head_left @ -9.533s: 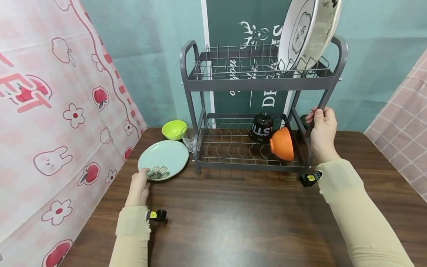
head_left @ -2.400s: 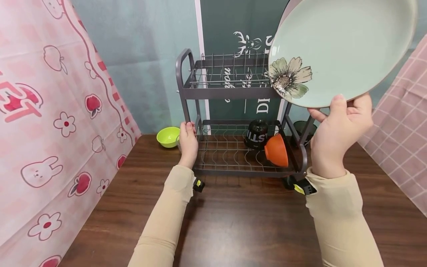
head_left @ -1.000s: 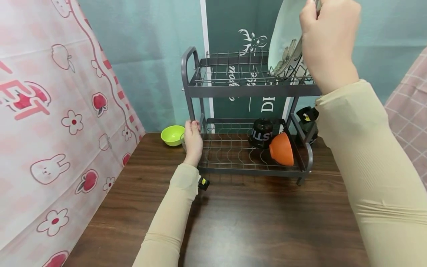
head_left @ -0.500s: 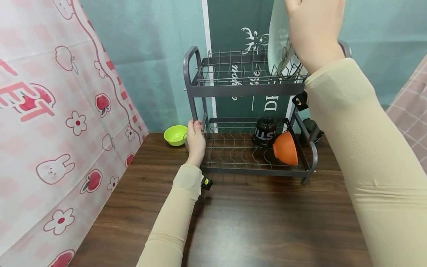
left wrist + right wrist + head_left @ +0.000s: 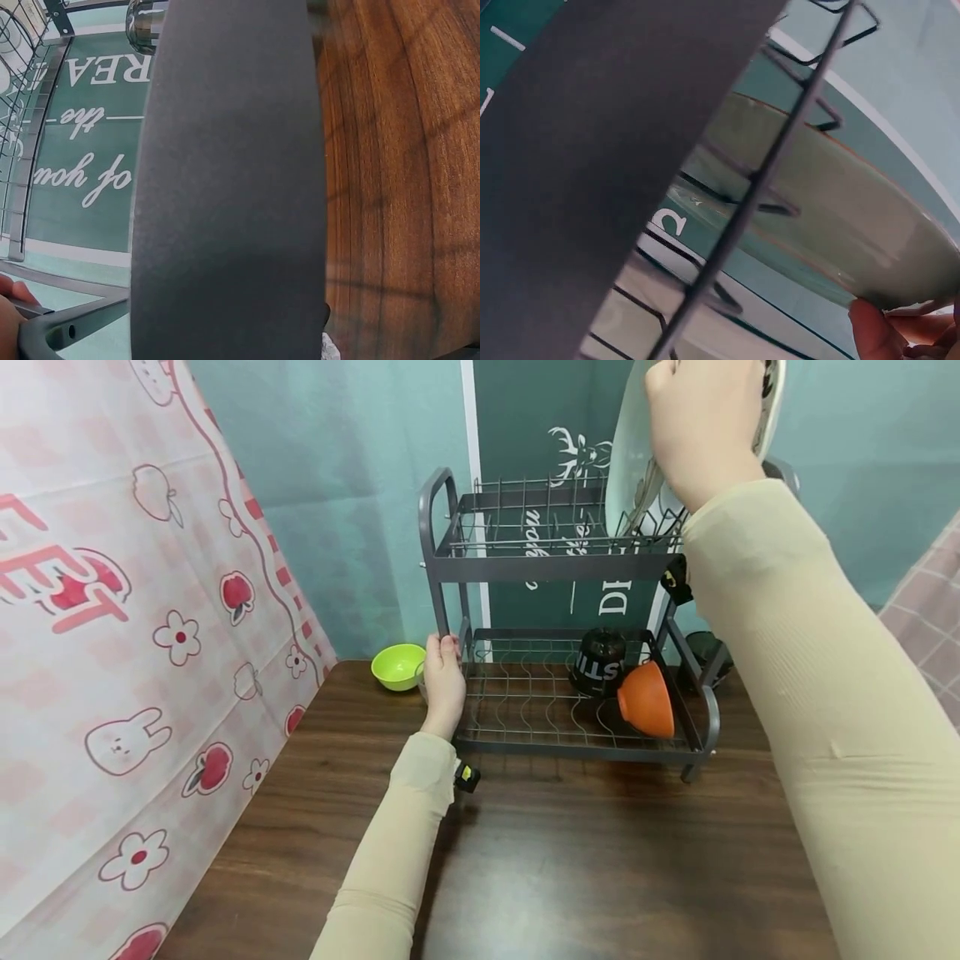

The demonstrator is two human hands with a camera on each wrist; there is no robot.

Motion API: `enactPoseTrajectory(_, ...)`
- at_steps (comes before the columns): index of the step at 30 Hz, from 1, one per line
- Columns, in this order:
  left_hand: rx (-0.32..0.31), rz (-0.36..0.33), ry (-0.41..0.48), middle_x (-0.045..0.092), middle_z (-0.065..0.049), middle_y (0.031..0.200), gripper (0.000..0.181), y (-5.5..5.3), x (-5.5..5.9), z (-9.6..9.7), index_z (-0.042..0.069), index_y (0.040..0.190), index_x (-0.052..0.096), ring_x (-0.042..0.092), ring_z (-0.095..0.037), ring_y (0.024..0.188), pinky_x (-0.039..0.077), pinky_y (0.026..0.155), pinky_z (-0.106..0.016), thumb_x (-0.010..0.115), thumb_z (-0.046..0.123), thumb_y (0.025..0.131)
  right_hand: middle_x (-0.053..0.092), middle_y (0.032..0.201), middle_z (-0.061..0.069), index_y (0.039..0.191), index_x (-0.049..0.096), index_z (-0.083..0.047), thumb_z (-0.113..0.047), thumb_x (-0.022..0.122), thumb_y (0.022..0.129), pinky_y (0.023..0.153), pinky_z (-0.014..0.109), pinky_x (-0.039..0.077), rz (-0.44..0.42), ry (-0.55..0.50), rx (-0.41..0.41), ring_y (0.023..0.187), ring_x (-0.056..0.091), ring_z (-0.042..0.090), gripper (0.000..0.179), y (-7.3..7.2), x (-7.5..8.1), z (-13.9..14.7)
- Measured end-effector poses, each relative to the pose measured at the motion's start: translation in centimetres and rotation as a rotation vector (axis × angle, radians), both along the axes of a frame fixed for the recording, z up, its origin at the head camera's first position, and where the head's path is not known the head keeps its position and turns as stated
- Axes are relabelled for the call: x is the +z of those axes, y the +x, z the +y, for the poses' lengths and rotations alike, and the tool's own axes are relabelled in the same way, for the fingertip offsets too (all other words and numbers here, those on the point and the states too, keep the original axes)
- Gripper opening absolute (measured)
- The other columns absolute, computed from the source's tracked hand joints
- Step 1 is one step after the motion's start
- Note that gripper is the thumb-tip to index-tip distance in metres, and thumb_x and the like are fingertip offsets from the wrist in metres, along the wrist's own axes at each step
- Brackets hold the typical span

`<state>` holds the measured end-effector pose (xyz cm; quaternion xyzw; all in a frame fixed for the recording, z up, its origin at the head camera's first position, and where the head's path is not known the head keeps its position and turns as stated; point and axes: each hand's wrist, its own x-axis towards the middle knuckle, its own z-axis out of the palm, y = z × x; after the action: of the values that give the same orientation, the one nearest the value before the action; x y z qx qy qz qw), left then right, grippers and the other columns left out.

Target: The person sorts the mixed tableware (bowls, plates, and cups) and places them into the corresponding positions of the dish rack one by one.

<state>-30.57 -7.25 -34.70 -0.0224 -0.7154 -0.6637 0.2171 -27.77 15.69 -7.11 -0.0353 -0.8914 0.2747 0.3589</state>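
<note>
My right hand (image 5: 705,435) is at the upper tier of a two-tier dark grey dish rack (image 5: 555,568), pinching the rim of a pale green plate (image 5: 628,460) with a flower print. The plate stands nearly upright among the tier's wires. In the right wrist view, the thumb and fingers (image 5: 870,330) are at the edge of the plate (image 5: 855,210), partly behind the wires. A large white patterned dish (image 5: 772,410) stands to the right, mostly hidden by my hand. My left hand (image 5: 445,681) grips the rack's left post at lower-tier height.
On the lower tier sit a black lettered cup (image 5: 597,664) and a tilted orange bowl (image 5: 647,700). A lime-green bowl (image 5: 398,666) is left of the rack, beside a clear glass mostly behind my left hand. A dark cup (image 5: 705,656) stands right of the rack.
The plate went from the table at left into my right hand, then upright into the upper tier. My left hand moved from the plate to the rack's left post; my right left the right post.
</note>
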Motion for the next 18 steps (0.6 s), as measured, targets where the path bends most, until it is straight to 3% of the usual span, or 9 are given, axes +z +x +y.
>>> enactPoseTrajectory(5, -0.011, 0.015, 0.013, 0.044, 0.002, 0.084, 0.032, -0.10, -0.46, 0.07, 0.006, 0.105, 0.050, 0.042, -0.014, 0.078, 0.034, 0.071, -0.024, 0.030, 0.031, 0.101, 0.032, 0.144, 0.002, 0.143, 0.024, -0.038, -0.035, 0.020, 0.096, 0.105, 0.028, 0.036, -0.022, 0.021, -0.043, 0.128, 0.037, 0.015, 0.047, -0.15, -0.25, 0.09)
enactPoseTrajectory(10, -0.018, 0.019, 0.018, 0.044, 0.003, 0.083, 0.032, -0.01, -0.24, 0.14, 0.006, 0.106, 0.050, 0.042, -0.013, 0.078, 0.035, 0.070, -0.024, 0.030, 0.030, 0.102, 0.024, 0.148, -0.003, 0.144, 0.018, -0.040, -0.039, 0.021, 0.097, 0.107, 0.024, 0.033, -0.017, 0.003, -0.019, 0.132, 0.031, 0.008, 0.047, 0.39, -0.05, -0.08)
enactPoseTrajectory(12, -0.016, 0.017, 0.017, 0.044, 0.003, 0.083, 0.031, -0.01, -0.17, 0.20, 0.006, 0.106, 0.050, 0.043, -0.013, 0.078, 0.035, 0.070, -0.024, 0.030, 0.030, 0.102, 0.040, 0.130, -0.005, 0.145, 0.021, -0.036, -0.036, 0.020, 0.097, 0.097, 0.019, 0.040, -0.024, 0.036, -0.036, 0.112, 0.043, 0.001, 0.047, 0.34, -0.08, -0.07)
enactPoseTrajectory(15, -0.017, 0.011, 0.014, 0.044, 0.003, 0.083, 0.030, 0.04, -0.19, 0.28, 0.006, 0.106, 0.050, 0.043, -0.013, 0.078, 0.035, 0.070, -0.025, 0.031, 0.029, 0.102, 0.047, 0.120, 0.000, 0.146, 0.022, -0.030, -0.031, 0.018, 0.096, 0.073, 0.016, 0.040, -0.046, 0.088, -0.078, 0.078, 0.038, -0.004, 0.050, 0.09, -0.40, 0.07)
enactPoseTrajectory(17, -0.021, 0.006, 0.016, 0.044, 0.002, 0.084, 0.029, 0.09, -0.27, 0.32, 0.006, 0.106, 0.050, 0.043, -0.013, 0.079, 0.035, 0.071, -0.025, 0.031, 0.029, 0.102, 0.050, 0.116, 0.003, 0.146, 0.023, -0.026, -0.028, 0.017, 0.096, 0.068, 0.017, 0.039, -0.053, 0.111, -0.103, 0.070, 0.036, -0.002, 0.051, -0.14, -0.65, 0.18)
enactPoseTrajectory(18, -0.024, 0.002, 0.017, 0.044, 0.002, 0.084, 0.029, 0.13, -0.33, 0.32, 0.006, 0.106, 0.050, 0.043, -0.013, 0.079, 0.036, 0.071, -0.025, 0.031, 0.029, 0.102, 0.049, 0.126, 0.008, 0.147, 0.023, -0.024, -0.028, 0.017, 0.096, 0.072, 0.018, 0.044, -0.055, 0.114, -0.108, 0.075, 0.046, 0.002, 0.051, -0.21, -0.76, 0.19)
